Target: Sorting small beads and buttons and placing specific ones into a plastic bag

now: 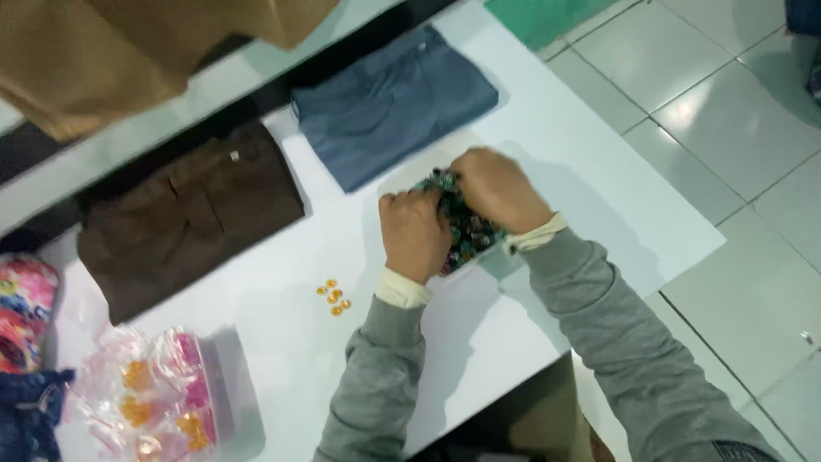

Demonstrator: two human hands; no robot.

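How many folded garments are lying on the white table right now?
2: a blue-grey folded garment at the table's far edge, a dark brown folded garment to its left. The tan fabric above may be another.

On the white counter (282,359) we note folded blue trousers (393,103), folded brown trousers (184,214), a few loose orange beads (332,296) and clear bags of orange and pink beads (158,398).

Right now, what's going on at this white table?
A person in grey sleeves has both hands, left hand and right hand, closed on a clear bag of dark mixed beads on the white table. A few orange beads lie loose nearby. Folded blue trousers and brown trousers lie behind.
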